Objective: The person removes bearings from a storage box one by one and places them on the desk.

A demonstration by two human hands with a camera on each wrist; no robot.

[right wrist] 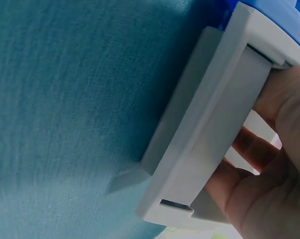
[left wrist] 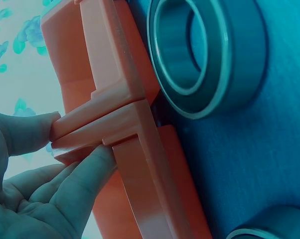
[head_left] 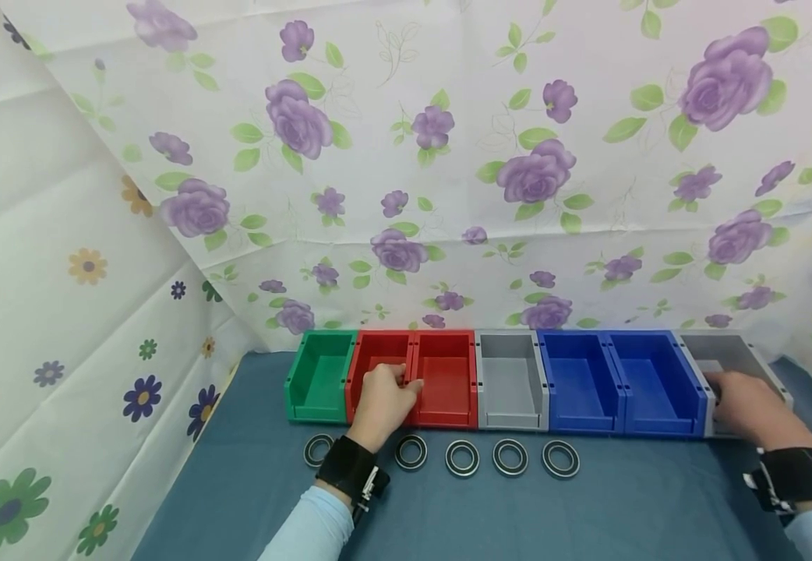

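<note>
My left hand (head_left: pixel 385 401) pinches the adjoining side walls of the two red bins, thumb on one side and fingers on the other. In the left wrist view the red bins (left wrist: pixel 140 124) touch along those walls. The right hand (head_left: pixel 750 405) is inside the grey bin (head_left: pixel 721 351) at the right end of the row, near its left wall. In the right wrist view the grey bin's front (right wrist: pixel 205 129) stands beside bent fingers (right wrist: pixel 225 184); their tips are hidden, so whether they hold anything is unclear.
Several bearings (head_left: pixel 462 458) lie in a row on the blue-grey cloth (head_left: pixel 630 499) before the bins. A green bin (head_left: pixel 318 417), another grey bin (head_left: pixel 513 370) and two blue bins (head_left: pixel 581 374) complete the joined row. Flowered sheeting (head_left: pixel 406 195) hangs behind.
</note>
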